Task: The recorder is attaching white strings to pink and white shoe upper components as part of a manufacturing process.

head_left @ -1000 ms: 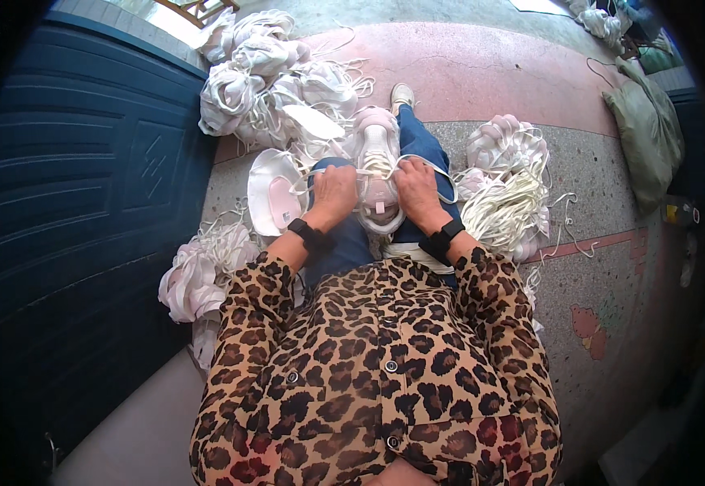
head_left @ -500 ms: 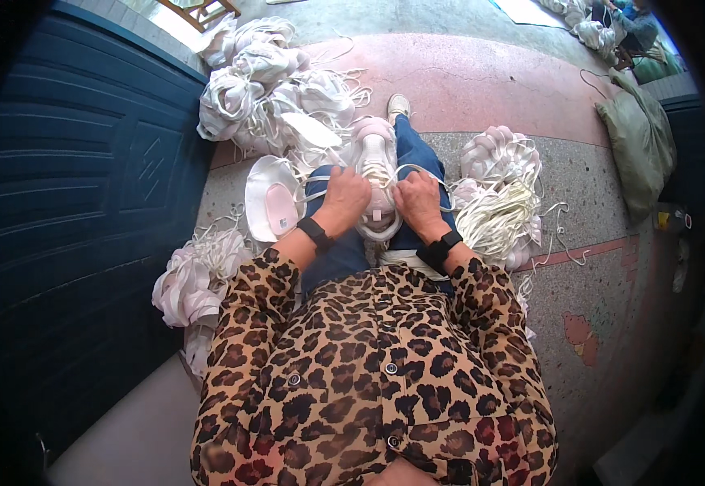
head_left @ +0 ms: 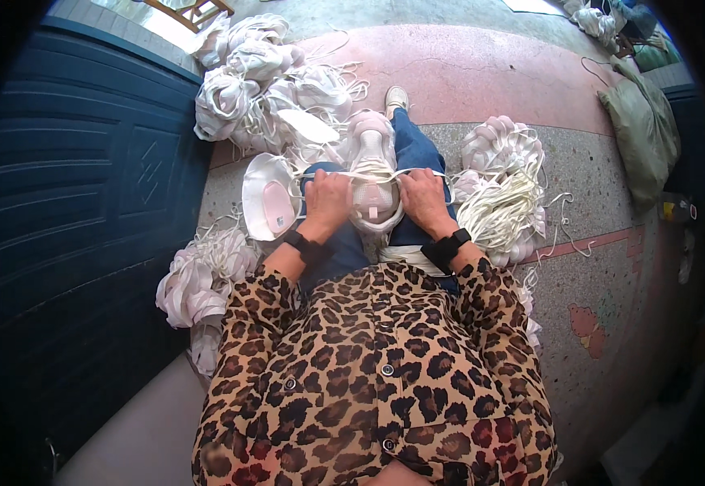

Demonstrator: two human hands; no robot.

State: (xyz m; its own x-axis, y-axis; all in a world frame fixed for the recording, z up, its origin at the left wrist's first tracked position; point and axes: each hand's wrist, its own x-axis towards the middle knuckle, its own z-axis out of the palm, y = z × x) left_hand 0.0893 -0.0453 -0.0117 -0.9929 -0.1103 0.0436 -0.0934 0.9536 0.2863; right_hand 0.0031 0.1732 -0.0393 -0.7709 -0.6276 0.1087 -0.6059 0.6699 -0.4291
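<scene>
A white and pale pink shoe upper (head_left: 371, 146) rests between my thighs, its heel opening toward me. White shoelace (head_left: 358, 175) stretches across it from hand to hand. My left hand (head_left: 327, 199) is closed on the lace at the shoe's left side. On the other side my right hand (head_left: 424, 198) grips the lace too, fingers curled. Left of my knee sits another white upper with a pink insole-like panel (head_left: 276, 206). At my right lies a bundle of cream shoelaces (head_left: 494, 211).
Piles of white shoe uppers (head_left: 243, 89) lie at the far left, with another pile (head_left: 198, 279) near left. Stacked uppers (head_left: 502, 146) stand right of my leg. A dark blue door (head_left: 85, 186) borders the left, a greenish sack (head_left: 638, 134) the right. A person (head_left: 636, 24) is far right.
My hands have moved apart, left hand leftward and right hand slightly rightward. The lace between them is now drawn straight across the shoe upper.
</scene>
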